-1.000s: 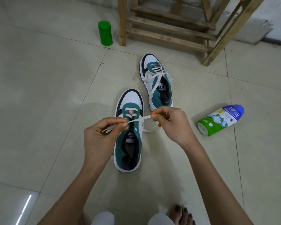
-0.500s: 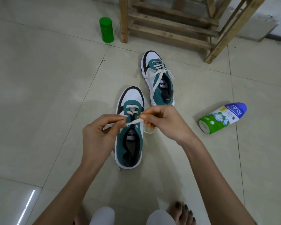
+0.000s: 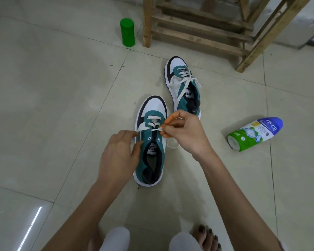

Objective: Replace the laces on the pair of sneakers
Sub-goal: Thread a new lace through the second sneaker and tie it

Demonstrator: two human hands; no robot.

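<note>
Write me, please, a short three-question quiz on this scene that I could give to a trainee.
1. True or false: the blue-capped bottle stands upright on the floor.
2. Multiple choice: what does the right hand pinch? A. the white lace; B. the sneaker's tongue; C. a sock.
3. Short answer: what stands upright just left of the wooden frame?

Key: 1. False, it lies on its side. 2. A. 3. The green canister.

2 teal-white sneakers [image 3: 153, 106], white laces [image 3: 178, 82], perhaps black toenails [image 3: 201, 229]
</note>
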